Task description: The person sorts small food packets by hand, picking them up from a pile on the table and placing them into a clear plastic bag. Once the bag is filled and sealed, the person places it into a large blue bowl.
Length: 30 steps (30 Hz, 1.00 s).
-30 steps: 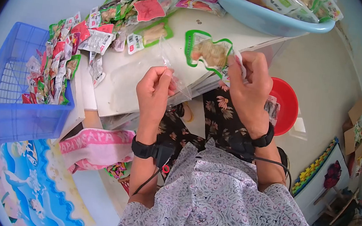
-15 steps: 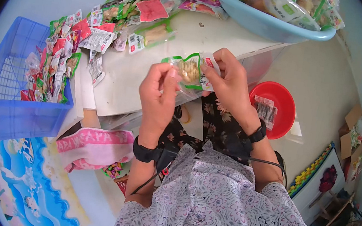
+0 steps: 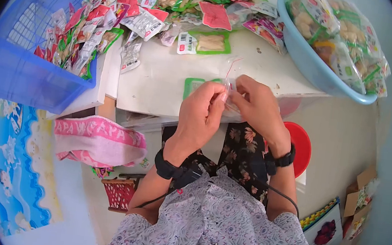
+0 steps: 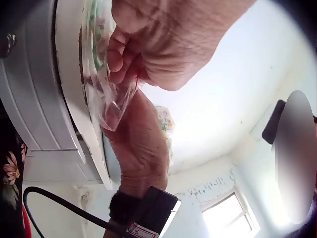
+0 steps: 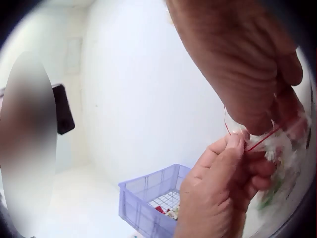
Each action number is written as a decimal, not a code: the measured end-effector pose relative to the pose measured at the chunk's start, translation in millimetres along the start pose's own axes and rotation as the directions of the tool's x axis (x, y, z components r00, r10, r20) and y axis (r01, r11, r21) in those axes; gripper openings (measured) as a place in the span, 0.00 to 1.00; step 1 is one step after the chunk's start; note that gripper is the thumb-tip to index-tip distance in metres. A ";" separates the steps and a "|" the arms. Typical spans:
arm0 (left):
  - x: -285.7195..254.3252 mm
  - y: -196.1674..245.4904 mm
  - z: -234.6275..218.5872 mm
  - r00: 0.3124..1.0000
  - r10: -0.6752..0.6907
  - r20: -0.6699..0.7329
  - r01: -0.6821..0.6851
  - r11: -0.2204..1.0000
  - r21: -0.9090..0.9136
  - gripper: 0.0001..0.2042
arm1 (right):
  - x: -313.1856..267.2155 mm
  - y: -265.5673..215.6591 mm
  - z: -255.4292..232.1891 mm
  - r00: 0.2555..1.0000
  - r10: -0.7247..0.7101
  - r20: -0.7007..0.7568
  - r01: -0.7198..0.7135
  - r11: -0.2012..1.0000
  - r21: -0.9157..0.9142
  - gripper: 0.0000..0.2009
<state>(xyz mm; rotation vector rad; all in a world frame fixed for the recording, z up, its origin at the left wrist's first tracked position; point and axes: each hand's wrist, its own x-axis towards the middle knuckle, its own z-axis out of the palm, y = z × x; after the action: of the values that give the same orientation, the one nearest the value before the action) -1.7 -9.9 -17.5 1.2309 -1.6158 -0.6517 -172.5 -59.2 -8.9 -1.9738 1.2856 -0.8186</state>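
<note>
Both hands meet over the table's front edge at a clear plastic bag with a red line along its top, a green-edged packet (image 3: 192, 86) inside or behind it. My left hand (image 3: 200, 116) pinches the bag's top edge between thumb and fingers. Close beside it, my right hand (image 3: 262, 112) has curled fingers on the same edge. In the left wrist view the clear bag (image 4: 113, 106) hangs below the left fingers. The right wrist view shows the red line (image 5: 262, 140) running between the two hands. The right fingertips are partly hidden.
Small packets (image 3: 215, 15) lie heaped along the back of the white table (image 3: 152, 80). A blue crate (image 3: 34, 80) with more packets stands left, a light blue basin (image 3: 311, 63) of filled bags back right. Below are a red basin (image 3: 299, 150) and a pink towel (image 3: 100, 142).
The green-edged packet moved from the right hand to the bag at the left hand. Both hands have come together at the bag's top, and the head view has shifted.
</note>
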 end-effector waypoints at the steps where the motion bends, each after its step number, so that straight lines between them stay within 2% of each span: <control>1: -1.5 0.9 -2.4 1.000 -0.012 -0.021 0.013 1.000 0.011 0.04 | -0.7 -5.2 -1.9 0.999 0.044 -0.011 -0.044 0.999 -0.013 0.07; 3: -1.6 -1.7 1.0 0.997 0.036 -0.063 -0.037 0.999 -0.013 0.04 | 0.6 -11.5 -5.1 0.992 0.124 -0.027 -0.125 0.991 -0.045 0.08; 5: -0.7 -4.8 5.6 0.995 0.065 -0.076 -0.068 0.997 -0.032 0.04 | 2.7 -4.8 5.8 0.980 -0.142 -0.142 0.104 0.964 -0.246 0.07; 6: 0.2 -4.2 5.9 0.993 0.081 -0.081 -0.083 0.996 -0.018 0.04 | 4.6 -2.2 11.8 0.943 -0.278 -0.184 0.202 0.915 -0.348 0.07; 9: 6.4 -7.9 6.4 0.984 0.138 -0.114 -0.140 0.990 -0.008 0.05 | 11.7 1.9 21.7 0.989 -0.118 -0.089 0.107 0.987 -0.123 0.07; 12: 8.5 -14.6 0.7 0.997 0.055 -0.060 -0.069 0.966 -0.250 0.05 | 24.5 21.1 30.2 0.988 -0.018 0.150 -0.007 0.986 0.169 0.07; 13: 9.1 -16.1 -2.2 0.996 0.067 -0.060 -0.078 0.971 -0.225 0.04 | 25.4 23.6 33.1 0.988 -0.079 0.129 0.068 0.994 0.087 0.06; 15: 8.9 -17.6 -6.6 0.994 0.101 -0.044 -0.107 0.976 -0.189 0.04 | 26.7 25.3 39.1 0.961 -0.225 0.159 0.216 0.974 0.072 0.06; 16: 9.9 -17.2 -8.3 0.996 0.072 -0.048 -0.083 0.958 -0.276 0.04 | 28.3 22.8 39.5 0.939 -0.294 0.176 0.288 0.956 0.060 0.05; 18: 9.8 -16.6 -14.5 0.999 0.007 -0.052 -0.029 0.900 -0.435 0.03 | 32.4 10.7 41.4 0.922 -0.338 0.186 0.289 0.924 0.250 0.05; 19: 10.3 -18.7 -16.8 0.999 -0.012 -0.053 -0.013 0.893 -0.449 0.03 | 35.3 3.7 41.8 0.910 -0.369 0.189 0.290 0.892 0.346 0.06; 22: 13.1 -31.6 -22.2 0.995 -0.072 -0.070 0.033 0.891 -0.453 0.03 | 31.8 -14.2 39.7 0.954 -0.117 0.276 -0.017 0.898 0.440 0.07; 23: 11.9 -37.2 -23.7 0.992 -0.098 -0.082 0.053 0.900 -0.433 0.03 | 37.4 -5.6 41.3 0.949 -0.144 0.280 0.020 0.916 0.400 0.08; 25: 11.3 -38.7 -24.4 0.985 -0.137 -0.105 0.083 0.908 -0.410 0.04 | 34.1 -15.3 31.2 0.974 -0.081 0.210 -0.025 0.889 0.458 0.08; 27: 10.3 -42.1 -21.7 0.990 -0.105 -0.093 0.064 0.930 -0.361 0.04 | 37.0 -12.7 19.2 0.985 -0.040 0.170 -0.045 0.882 0.468 0.09; 30: 8.2 -45.9 -15.6 0.991 -0.105 -0.078 0.078 0.952 -0.297 0.04 | 54.2 8.3 2.3 0.994 -0.065 0.085 0.024 0.910 0.414 0.08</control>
<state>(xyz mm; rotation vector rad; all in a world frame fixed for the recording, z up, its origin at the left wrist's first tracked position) 31.2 -31.3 -47.1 1.1031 -1.3355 -0.8483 -157.4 -112.0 -8.3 -1.6824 0.9219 -0.9192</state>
